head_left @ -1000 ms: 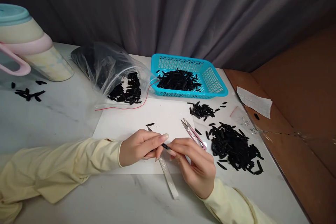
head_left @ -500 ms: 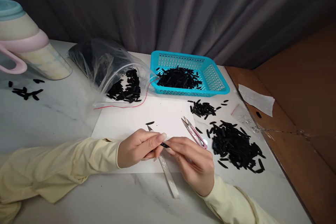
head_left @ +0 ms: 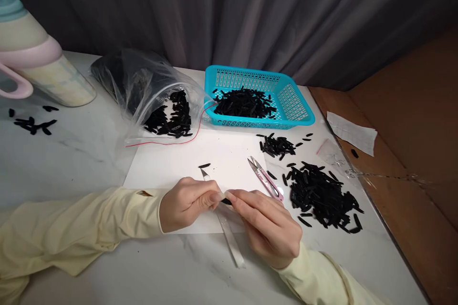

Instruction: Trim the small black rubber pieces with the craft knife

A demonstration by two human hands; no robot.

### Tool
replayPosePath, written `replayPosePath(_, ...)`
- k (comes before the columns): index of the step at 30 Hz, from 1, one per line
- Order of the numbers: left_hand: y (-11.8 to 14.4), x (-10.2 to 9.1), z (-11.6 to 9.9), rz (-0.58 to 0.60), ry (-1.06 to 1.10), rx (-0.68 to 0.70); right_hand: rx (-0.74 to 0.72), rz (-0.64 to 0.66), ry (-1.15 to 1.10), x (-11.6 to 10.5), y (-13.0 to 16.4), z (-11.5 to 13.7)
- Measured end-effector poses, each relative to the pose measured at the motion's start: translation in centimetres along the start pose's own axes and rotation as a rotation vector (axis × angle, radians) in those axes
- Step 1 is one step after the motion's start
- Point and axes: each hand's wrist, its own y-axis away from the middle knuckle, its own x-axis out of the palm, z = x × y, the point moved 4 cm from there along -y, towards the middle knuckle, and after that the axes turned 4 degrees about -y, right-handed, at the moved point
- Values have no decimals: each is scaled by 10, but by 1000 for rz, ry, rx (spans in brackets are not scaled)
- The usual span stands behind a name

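Observation:
Between the fingertips of my left hand [head_left: 191, 202] and my right hand [head_left: 270, 226] is a small, slim black piece [head_left: 226, 201], mostly covered by the fingers. Both hands are closed in a pinch on it, thumbs nearly meeting. Under them lies a craft knife [head_left: 232, 245] with a pale wrapped handle, its blade pointing away. One loose black piece [head_left: 204, 166] rests by the blade tip on a white sheet [head_left: 157, 164]. Pink-handled thread snips [head_left: 265, 178] lie beyond my right hand.
A blue basket [head_left: 304, 121] holds many black pieces. Left of it is an open zip bag [head_left: 143, 81] of them. Two heaps, a large pile [head_left: 322, 195] and a smaller pile [head_left: 277, 145], lie at right. A tumbler [head_left: 46, 64] stands far left; a paper slip [head_left: 352, 132] lies right.
My right hand has turned and its fingers have come up over the black piece, so less of it shows. My left thumb has shifted slightly. The view has moved a little.

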Motion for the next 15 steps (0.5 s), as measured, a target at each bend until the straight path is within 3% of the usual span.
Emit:
replayPosePath(8,1,-2,-3,-32,-58,64,-13,-3,-14,0,0,0)
replayPosePath(15,-2,1,2,-26,51,-210,-71,114,110,-13,-9,12)
